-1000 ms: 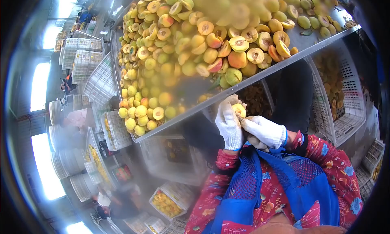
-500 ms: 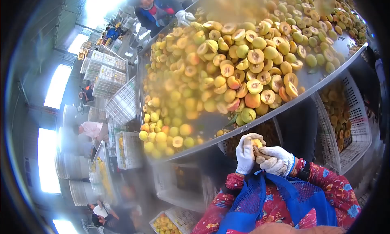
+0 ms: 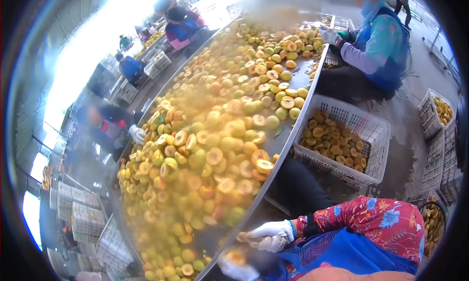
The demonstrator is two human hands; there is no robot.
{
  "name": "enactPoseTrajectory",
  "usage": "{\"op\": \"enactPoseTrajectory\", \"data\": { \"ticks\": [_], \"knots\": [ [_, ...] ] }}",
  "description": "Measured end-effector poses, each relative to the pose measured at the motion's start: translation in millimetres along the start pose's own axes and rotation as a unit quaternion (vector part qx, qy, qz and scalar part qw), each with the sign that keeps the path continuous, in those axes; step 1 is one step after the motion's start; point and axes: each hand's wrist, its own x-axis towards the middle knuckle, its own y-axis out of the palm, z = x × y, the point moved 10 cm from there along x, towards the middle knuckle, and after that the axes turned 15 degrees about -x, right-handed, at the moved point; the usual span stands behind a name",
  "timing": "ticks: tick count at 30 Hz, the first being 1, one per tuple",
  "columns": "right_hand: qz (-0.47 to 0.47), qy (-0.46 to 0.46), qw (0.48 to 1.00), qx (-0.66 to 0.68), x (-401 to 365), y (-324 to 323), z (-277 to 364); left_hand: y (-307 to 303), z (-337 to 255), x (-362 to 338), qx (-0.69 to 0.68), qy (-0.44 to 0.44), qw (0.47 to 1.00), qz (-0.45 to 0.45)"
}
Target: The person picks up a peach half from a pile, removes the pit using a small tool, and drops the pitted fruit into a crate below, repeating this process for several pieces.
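Note:
Both hands wear white gloves and are close together beside the near rim of a metal table heaped with halved yellow-orange fruit. My left hand, low in the view and blurred, is closed on an orange fruit piece. Just above it, my right hand has its fingers curled together; a small brownish thing shows at its fingertips, too indistinct to name.
A white crate holding fruit halves stands right of the table. Beyond it a person in a blue apron sits at the table's edge. Across the table is another person's gloved hand. More crates stand far right.
The view has swung to the right, bringing in the seated person and the crate. My hands, earlier together around a fruit piece, are now slightly apart and lower in the view.

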Motion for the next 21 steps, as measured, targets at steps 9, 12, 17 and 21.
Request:
{"op": "enactPoseTrajectory", "data": {
  "ticks": [9,12,17,21],
  "knots": [
    [-0.272,0.120,0.792,-0.534,-16.9,-57.6,3.4,-116.2,-115.2,24.1,0.614,0.181,0.749,-0.172],
    [-0.223,0.093,0.785,-0.571,-1.8,-80.7,-2.7,-32.1,-120.1,44.9,0.522,0.120,0.843,-0.048],
    [-0.268,0.103,0.757,-0.587,-11.7,-57.0,24.5,69.3,-115.9,95.0,0.522,0.176,0.834,0.030],
    [-0.293,0.028,0.681,-0.671,-14.2,-78.7,28.6,118.1,-77.4,135.3,0.602,0.185,0.771,0.099]
  ]
}}
